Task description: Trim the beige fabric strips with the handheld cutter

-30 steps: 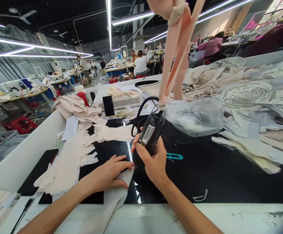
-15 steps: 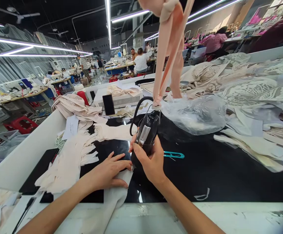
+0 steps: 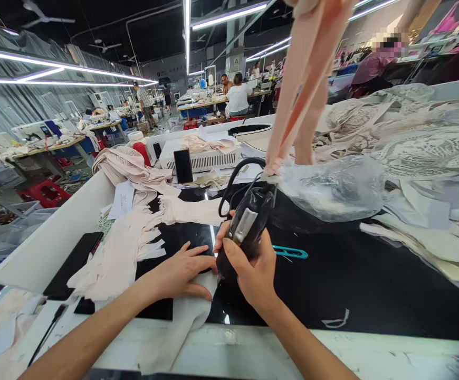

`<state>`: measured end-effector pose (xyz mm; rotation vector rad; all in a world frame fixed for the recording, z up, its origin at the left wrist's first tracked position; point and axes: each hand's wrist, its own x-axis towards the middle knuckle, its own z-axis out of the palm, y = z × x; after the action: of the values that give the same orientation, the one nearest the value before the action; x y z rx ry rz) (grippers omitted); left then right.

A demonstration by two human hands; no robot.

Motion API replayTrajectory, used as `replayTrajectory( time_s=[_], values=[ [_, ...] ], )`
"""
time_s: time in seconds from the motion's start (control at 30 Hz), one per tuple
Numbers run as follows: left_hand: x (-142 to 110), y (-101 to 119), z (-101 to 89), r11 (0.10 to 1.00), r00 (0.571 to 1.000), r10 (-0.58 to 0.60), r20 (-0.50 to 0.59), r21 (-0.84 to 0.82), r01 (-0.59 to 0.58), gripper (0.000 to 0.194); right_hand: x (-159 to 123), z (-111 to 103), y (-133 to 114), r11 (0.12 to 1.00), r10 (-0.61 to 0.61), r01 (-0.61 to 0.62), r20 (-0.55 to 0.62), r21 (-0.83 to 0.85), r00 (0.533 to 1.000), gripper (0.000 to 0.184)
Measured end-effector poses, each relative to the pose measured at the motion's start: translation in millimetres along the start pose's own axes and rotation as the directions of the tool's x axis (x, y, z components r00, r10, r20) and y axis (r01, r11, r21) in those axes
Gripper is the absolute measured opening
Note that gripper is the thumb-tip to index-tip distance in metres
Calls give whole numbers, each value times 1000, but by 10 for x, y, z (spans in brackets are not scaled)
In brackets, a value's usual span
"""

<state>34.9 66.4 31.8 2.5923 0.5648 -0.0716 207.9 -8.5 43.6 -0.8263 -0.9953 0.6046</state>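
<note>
My right hand point(image 3: 253, 269) is wrapped round a black corded electric hand tool point(image 3: 249, 219), which looks like a fabric cutter. The tool is tilted, and its lower end is hidden behind my hand and the fabric edge. Pink fabric strips point(image 3: 298, 84) are tied near its top and hang from above. My left hand point(image 3: 182, 274) lies flat with fingers spread on a pale fabric strip point(image 3: 192, 311), its fingertips close to the tool's lower end. That strip runs over the front edge of the black tabletop point(image 3: 332, 285).
Cut pale fabric pieces point(image 3: 111, 258) lie to the left, beside a black tablet-like slab point(image 3: 73, 264). Turquoise thread snips point(image 3: 290, 252) rest right of the tool. Farther back are a phone point(image 3: 183, 166), a clear plastic bag point(image 3: 332, 187) and heaped lace pieces point(image 3: 423, 150). Other people work in the background.
The camera view has shifted a little, so the whole scene sits farther right. Both hands keep nearly the same place on the tool and the strip.
</note>
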Motion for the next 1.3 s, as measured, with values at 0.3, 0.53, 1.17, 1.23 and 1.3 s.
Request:
replayTrajectory(
  time_s=[0.3,0.53,1.17,1.23,1.3],
  values=[
    [2,-56,34,999,999,30,-41,-12,-31,65,-144,18,32,996,-29,26,34,82,999,31],
    [-30,-41,74,995,985,102,-138,17,-100,64,-127,2,1,998,-41,39,42,54,998,23],
    [-653,8,410,929,876,292,-385,333,-163,22,-25,-4,-149,991,-20,16,30,132,999,35],
    [-632,1,384,945,865,253,-434,301,-126,26,-11,-8,-139,992,-21,17,30,121,999,35],
    [-575,19,380,958,855,191,-483,282,-55,31,4,-13,-130,993,-21,18,30,114,999,36]
  ],
)
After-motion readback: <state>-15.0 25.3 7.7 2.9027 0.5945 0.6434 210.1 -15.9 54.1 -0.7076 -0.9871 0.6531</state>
